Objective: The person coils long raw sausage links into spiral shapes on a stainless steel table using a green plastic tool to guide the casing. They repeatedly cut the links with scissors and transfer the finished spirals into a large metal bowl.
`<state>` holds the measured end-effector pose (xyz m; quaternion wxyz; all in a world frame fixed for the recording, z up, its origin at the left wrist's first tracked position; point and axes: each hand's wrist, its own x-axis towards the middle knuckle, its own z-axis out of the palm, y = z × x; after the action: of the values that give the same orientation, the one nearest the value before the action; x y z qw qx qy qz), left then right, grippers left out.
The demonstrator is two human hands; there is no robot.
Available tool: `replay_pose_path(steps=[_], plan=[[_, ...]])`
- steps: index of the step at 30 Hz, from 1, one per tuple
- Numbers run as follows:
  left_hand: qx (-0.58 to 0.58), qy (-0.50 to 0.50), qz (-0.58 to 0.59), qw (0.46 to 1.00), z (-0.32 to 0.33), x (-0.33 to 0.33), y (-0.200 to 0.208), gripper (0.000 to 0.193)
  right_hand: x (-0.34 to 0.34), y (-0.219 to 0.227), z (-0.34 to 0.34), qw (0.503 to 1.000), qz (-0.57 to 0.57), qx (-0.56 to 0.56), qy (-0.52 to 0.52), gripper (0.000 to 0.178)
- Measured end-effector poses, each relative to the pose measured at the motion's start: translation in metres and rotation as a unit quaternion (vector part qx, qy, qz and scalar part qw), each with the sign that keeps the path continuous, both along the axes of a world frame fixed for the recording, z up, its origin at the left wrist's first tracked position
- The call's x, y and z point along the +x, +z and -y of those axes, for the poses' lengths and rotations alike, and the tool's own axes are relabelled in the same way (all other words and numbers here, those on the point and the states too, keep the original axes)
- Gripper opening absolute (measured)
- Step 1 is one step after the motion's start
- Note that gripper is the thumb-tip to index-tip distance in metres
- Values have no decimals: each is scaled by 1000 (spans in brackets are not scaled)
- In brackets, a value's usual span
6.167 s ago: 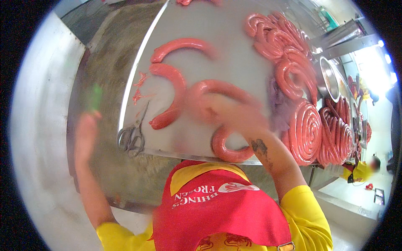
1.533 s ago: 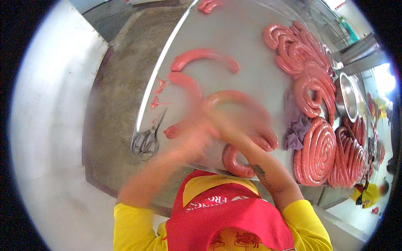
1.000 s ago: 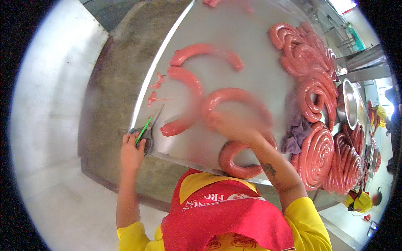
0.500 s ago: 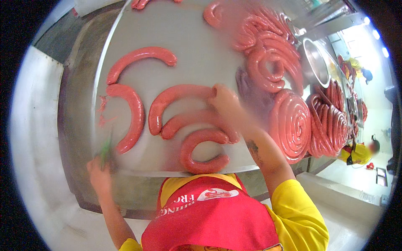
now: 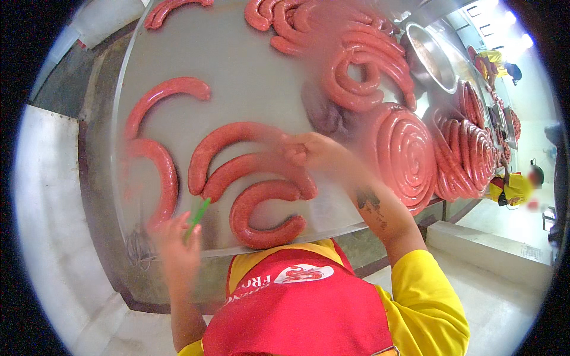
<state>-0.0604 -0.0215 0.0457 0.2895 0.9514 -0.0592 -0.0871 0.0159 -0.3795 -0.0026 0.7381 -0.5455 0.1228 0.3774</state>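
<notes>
While the left hand (image 5: 181, 244) clasps a green stick (image 5: 197, 219), the right hand (image 5: 319, 153) touches a sausage (image 5: 228, 135), its blurred grip impossible to tell. Scissors (image 5: 138, 248) lie beside the left fingers.

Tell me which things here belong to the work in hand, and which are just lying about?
Seem part of the work:
slim green object, in the left hand
curved sausage, its far end at the right hand
two curved sausages just below it
probably the coiled sausage

Apparently lying about:
scissors
purple cloth
metal bowl
</notes>
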Motion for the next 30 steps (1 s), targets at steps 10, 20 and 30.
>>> replay_pose_path(steps=[10, 20, 30], plan=[[-64, -41, -52, 996, 54, -17, -3, 29, -36, -67, 27, 987, 59, -146, 35, 28], [-248, -187, -47, 949, 104, -20, -10, 27, -32, -65, 38, 929, 165, -319, 90, 28], [-613, 1, -560, 558, 274, 111, -44, 29, -10, -55, -19, 915, -67, 240, -319, 24]])
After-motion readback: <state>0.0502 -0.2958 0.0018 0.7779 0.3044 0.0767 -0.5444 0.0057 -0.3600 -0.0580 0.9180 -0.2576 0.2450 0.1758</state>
